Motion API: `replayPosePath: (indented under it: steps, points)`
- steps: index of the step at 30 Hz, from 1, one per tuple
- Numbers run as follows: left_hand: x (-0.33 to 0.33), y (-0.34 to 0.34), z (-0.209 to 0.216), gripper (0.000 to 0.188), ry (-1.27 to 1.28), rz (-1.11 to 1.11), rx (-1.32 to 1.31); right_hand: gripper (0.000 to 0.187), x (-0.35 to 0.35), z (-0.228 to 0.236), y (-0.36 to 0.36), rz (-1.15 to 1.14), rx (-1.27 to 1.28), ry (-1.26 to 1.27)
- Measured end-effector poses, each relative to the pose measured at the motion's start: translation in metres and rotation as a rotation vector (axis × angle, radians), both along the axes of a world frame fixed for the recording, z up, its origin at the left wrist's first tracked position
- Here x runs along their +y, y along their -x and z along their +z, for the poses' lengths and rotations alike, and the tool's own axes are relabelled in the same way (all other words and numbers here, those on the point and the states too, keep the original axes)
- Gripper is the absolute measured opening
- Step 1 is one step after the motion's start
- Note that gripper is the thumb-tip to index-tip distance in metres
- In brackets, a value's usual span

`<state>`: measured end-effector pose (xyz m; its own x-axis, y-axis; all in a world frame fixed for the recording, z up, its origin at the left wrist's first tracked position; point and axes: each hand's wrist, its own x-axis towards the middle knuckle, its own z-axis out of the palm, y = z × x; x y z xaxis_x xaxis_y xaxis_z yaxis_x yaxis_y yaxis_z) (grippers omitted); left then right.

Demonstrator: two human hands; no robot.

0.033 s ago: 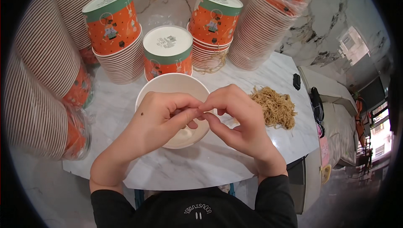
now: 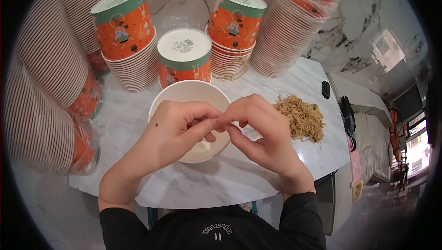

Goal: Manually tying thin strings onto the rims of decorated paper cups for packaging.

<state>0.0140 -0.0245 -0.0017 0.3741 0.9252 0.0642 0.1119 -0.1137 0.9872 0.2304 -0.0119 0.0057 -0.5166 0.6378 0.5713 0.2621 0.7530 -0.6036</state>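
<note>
White paper bowl (image 2: 189, 94), set beneath left hand (image 2: 177, 123) and right hand (image 2: 258, 130); fingertips brought together, whether anything is pinched cannot be told; judged light, crushable, best held by its rim.

This looks like a home (pale sofa (image 2: 375, 132) beyond the table (image 2: 230, 183)).

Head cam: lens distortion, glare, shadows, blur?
Head view: fisheye bows the table's front edge, black corners; head view: window overexposed at right, bright reflection on the marble wall; head view: soft shadows around the bowl; head view: left hand and right hand fairly sharp.
</note>
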Motion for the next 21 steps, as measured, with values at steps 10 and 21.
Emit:
replayPosePath:
  steps: [10,21]
  points:
    - [0.0,0.005,0.008,0.023,0.056,-0.116,0.029,0.026,-0.004,0.002,-0.004,-0.123,-0.038,-0.08]
    - [0.004,-0.011,-0.015,0.022,-0.308,-0.023,0.188,0.02,0.01,0.004,-0.016,-0.281,-0.064,-0.201]
